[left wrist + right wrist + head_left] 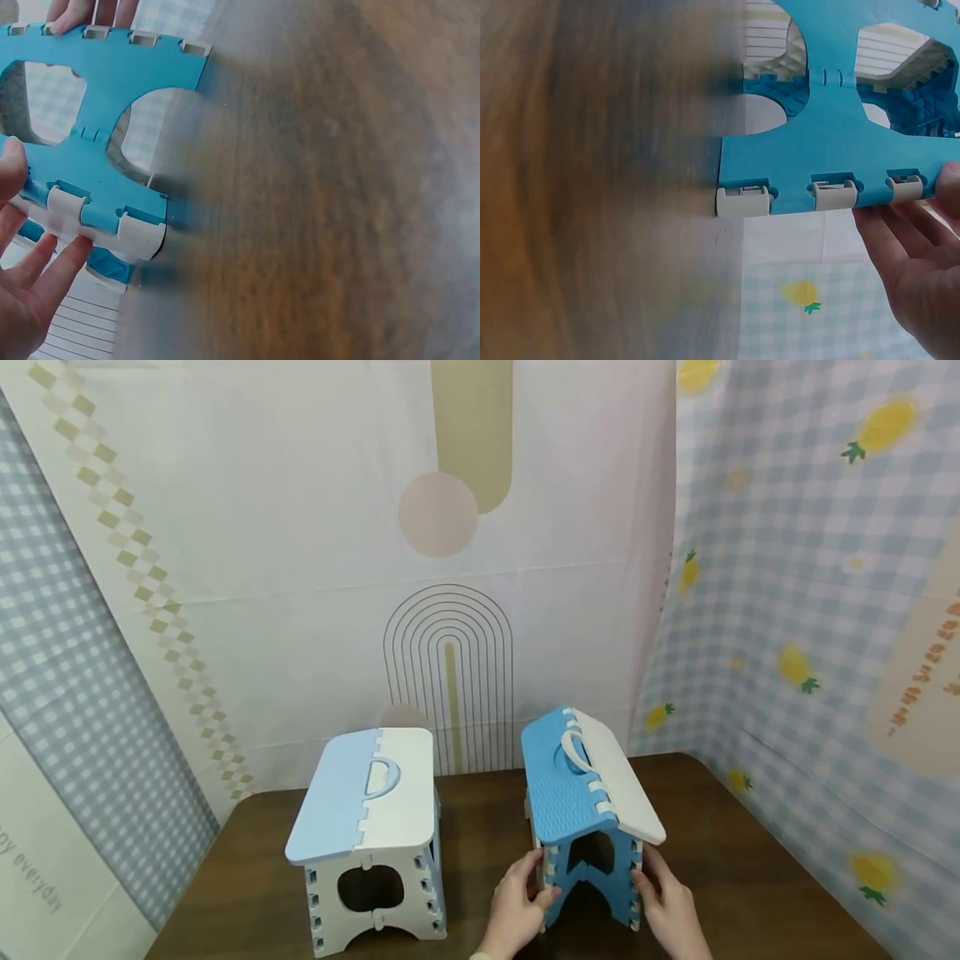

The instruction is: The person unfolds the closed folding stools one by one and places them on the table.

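Note:
A blue and white folding stool [562, 785] stands partly folded at the right of the table, its two seat halves sloping down from a raised middle seam like a roof. The seam's carry handle [576, 752] sticks up. My left hand [516, 902] grips the hinged left edge of the stool's front panel, thumb in front and fingers around the side. On the opposite edge, my right hand [670, 902] holds the panel in the same manner. The blue front panel [832, 142] bends slightly at its middle hinge, as the right wrist view shows.
To the left stands a second folding stool [401, 810], pale blue and white, fully unfolded with a flat seat. Both are on a dark brown wooden table [480, 827]. Patterned cloths [300, 527] hang behind the table and along its sides.

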`<state>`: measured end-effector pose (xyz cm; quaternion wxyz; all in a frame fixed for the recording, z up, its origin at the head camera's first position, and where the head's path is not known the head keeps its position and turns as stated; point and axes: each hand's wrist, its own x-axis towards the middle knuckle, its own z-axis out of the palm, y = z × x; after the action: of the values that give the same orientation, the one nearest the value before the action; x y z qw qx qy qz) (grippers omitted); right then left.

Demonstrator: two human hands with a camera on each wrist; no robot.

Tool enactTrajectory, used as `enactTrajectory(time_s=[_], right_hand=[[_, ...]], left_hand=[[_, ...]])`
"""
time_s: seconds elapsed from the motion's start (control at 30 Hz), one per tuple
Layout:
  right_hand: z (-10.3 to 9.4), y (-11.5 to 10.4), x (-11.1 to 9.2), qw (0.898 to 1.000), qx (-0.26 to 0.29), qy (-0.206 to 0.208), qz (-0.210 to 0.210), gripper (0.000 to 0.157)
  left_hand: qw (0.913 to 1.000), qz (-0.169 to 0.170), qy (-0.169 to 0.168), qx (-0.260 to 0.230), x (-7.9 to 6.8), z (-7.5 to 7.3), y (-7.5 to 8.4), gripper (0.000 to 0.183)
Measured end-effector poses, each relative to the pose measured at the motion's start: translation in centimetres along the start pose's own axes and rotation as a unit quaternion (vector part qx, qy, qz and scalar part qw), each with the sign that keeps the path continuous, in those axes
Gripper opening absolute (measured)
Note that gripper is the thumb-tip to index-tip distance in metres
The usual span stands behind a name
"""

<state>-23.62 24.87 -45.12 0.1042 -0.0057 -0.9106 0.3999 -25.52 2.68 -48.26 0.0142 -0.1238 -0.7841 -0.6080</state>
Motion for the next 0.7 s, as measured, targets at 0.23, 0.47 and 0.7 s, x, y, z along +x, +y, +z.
enactTrajectory(time_s=[0.23,0.47,0.7], right_hand=[[-0.7,0.4,0.3,1.000,0.013,-0.013,0.016,0.048],[-4.2,-0.4,1.1,0.983,0.138,-0.086,0.080,0.065],[-7.9,-5.9,3.0,0.994,0.092,0.025,-0.059,0.050]], left_hand=[[0.9997,-0.006,-0.021,-0.007,0.4,-0.3,0.0,0.048],[0.9949,0.062,-0.079,0.006,0.7,-3.1,1.2,0.057],[0.9921,0.115,0.040,-0.030,1.8,-5.3,7.7,0.049]])
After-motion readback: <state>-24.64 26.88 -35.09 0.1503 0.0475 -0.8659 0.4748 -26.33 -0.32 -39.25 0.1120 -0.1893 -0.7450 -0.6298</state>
